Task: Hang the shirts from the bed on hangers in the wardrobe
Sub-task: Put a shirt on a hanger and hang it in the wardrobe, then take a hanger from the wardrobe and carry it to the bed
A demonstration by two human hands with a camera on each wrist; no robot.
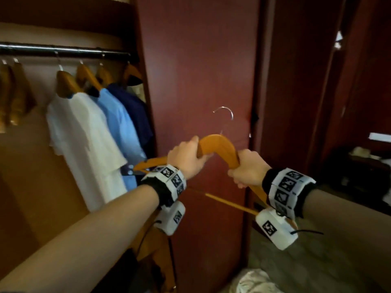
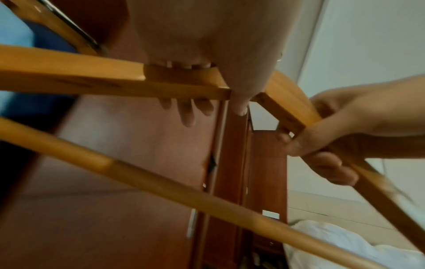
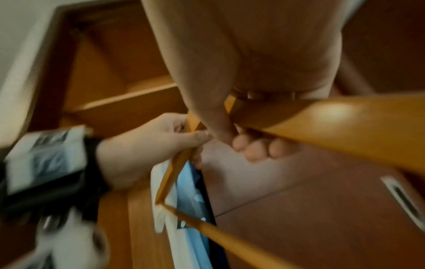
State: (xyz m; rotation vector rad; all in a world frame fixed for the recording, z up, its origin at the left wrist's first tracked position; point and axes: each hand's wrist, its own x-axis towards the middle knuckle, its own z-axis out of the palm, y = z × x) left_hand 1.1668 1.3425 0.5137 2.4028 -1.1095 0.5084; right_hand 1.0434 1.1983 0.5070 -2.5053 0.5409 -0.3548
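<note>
An empty wooden hanger with a metal hook is held up in front of the red-brown wardrobe door. My left hand grips its left arm, fingers curled over the top. My right hand grips its right arm lower down. The left wrist view shows the hanger, its lower bar and the right hand wrapped on the wood. In the wardrobe, a white shirt, a light blue shirt and a dark blue shirt hang on hangers.
A metal rail runs across the open wardrobe, with bare wooden hangers at its left end. A crumpled white cloth lies at the bottom right. Dark furniture stands far right.
</note>
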